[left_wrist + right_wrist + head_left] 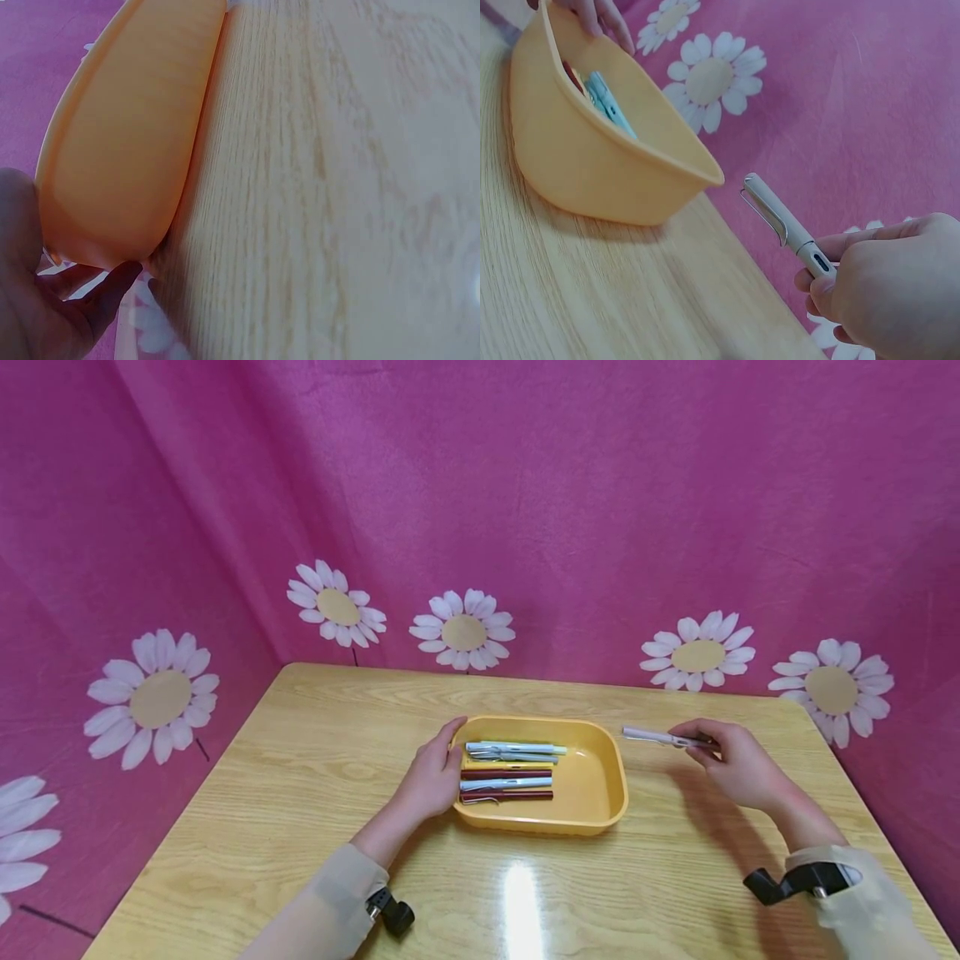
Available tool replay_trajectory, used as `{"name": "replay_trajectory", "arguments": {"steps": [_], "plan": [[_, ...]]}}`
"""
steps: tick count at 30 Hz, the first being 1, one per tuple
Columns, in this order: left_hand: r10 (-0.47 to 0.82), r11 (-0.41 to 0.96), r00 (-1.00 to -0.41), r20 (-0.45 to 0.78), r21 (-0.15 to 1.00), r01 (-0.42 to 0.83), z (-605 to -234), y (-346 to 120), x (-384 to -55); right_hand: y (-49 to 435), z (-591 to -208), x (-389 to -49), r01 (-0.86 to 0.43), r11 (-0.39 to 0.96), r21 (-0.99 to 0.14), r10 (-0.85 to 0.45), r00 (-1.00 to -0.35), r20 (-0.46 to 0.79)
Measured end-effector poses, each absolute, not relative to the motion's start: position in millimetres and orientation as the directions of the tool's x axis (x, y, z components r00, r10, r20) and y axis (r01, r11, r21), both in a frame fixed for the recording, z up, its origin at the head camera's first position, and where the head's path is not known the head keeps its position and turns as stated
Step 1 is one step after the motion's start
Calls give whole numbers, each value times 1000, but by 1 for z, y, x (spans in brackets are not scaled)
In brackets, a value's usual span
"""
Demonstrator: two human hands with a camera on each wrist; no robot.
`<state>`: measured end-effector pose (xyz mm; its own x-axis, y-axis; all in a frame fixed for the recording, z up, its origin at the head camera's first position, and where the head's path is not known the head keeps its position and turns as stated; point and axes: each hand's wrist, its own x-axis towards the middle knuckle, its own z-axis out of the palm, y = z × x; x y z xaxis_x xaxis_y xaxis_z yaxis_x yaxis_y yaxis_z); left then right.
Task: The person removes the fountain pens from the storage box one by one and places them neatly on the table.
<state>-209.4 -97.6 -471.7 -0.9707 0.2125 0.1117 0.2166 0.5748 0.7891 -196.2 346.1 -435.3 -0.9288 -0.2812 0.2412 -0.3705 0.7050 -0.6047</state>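
A yellow plastic bin (588, 787) rests on the table, and my left hand (429, 777) grips its left end, thumb over the rim and fingers against the outer wall. Inside, several capped pens lie side by side toward the left: light blue pens (517, 783), a yellow pen (498, 766) and dark red pens (517, 795). Off the bin's right side, my right hand (738, 764) pinches a pale pen (776, 210) with a metal clip. That pen is held above the table, apart from the bin, its clipped end pointing left.
The wooden table (322, 793) spreads around the bin on all sides. Behind it and to the sides hangs a magenta cloth (570, 527) with white daisies. A black wrist mount (802, 881) sits on the right forearm, another mount (393, 912) on the left.
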Motion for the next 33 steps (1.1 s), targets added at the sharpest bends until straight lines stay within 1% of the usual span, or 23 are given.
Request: {"name": "replay_trajectory", "arguments": {"steps": [5, 13, 21, 24, 27, 33], "plan": [[212, 574, -971, 110, 791, 214, -472, -98, -209, 352, -439, -197, -330, 716, -615, -269, -944, 193], [212, 561, -969, 123, 797, 224, -474, -98, -210, 362, -455, -200, -314, 731, -606, -267, -949, 170], [210, 566, -971, 115, 796, 217, -474, -98, -210, 365, -466, -203, -215, 761, -612, -225, -972, 63], [210, 564, -971, 116, 796, 218, -473, -98, -210, 365, -469, -204, -196, 759, -621, -218, -975, 42], [212, 563, -970, 118, 796, 220, -474, -98, -210, 366, -472, -205, -207, 753, -625, -223, -973, 54], [218, 561, -968, 121, 797, 226, -473, -98, -210, 365, -480, -206, -260, 736, -625, -229, -964, 131]]}}
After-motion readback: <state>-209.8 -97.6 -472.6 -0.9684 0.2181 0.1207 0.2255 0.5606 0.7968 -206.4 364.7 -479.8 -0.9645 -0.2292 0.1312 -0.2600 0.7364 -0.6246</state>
